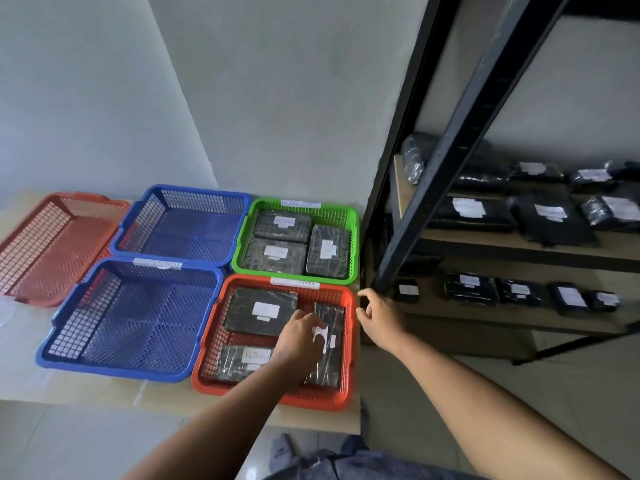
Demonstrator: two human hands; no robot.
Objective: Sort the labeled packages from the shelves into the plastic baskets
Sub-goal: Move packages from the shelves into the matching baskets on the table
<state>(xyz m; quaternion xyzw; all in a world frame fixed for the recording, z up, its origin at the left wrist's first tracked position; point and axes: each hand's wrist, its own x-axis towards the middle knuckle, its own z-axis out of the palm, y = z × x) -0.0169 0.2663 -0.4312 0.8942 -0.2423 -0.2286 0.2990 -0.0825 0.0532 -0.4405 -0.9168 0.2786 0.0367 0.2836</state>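
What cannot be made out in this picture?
Head view:
White label on the right black wrapped package in the orange plastic basket: partly covered by the left hand.
Label writing on black shelf packages: too small, blurred.
Dark red mesh basket: cut by left edge.

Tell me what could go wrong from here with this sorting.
1. The orange basket sits at the table's front corner. A push from the left hand, which is on a package inside, might slide it off.
2. RETURN packages seem to lie in both the orange and the green basket, so one may be misplaced.
3. The right hand hovers beside the shelf post and might knock it.
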